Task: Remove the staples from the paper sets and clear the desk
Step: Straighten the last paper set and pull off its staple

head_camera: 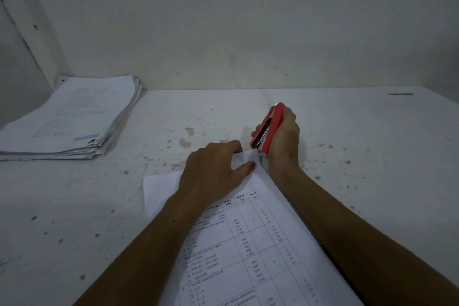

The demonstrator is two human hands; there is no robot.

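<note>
A printed paper set (248,243), its top sheet carrying a table of figures, lies on the white, speckled desk (99,206) directly before the person, running at a slant from the lower edge of the view up toward the centre. Both forearms reach forward along it, the left crossing over the sheet, the right lying along its right-hand edge. The left hand (213,169) rests palm down on the far part of the set, its fingers bent over the upper right corner, thumb extended along the sheet and fingertips at the corner, holding it down; whether the corner is pinched or merely pressed cannot be told. The right hand (283,139) is just beyond that corner, fingers curled round a red stapler (268,129) held nearly on end, its rear tip pointing away toward the wall (223,20) and its metal lower end at the paper's corner, right beside the left fingertips. The two hands are near each other, with the corner of the set between them. No staple can be made out at this size. Well apart from the hands, at the far left of the desk against the wall, sits a thick stack of papers (74,119) with curled, worn corners. A short dark mark (400,94) shows at the desk's far right.
</note>
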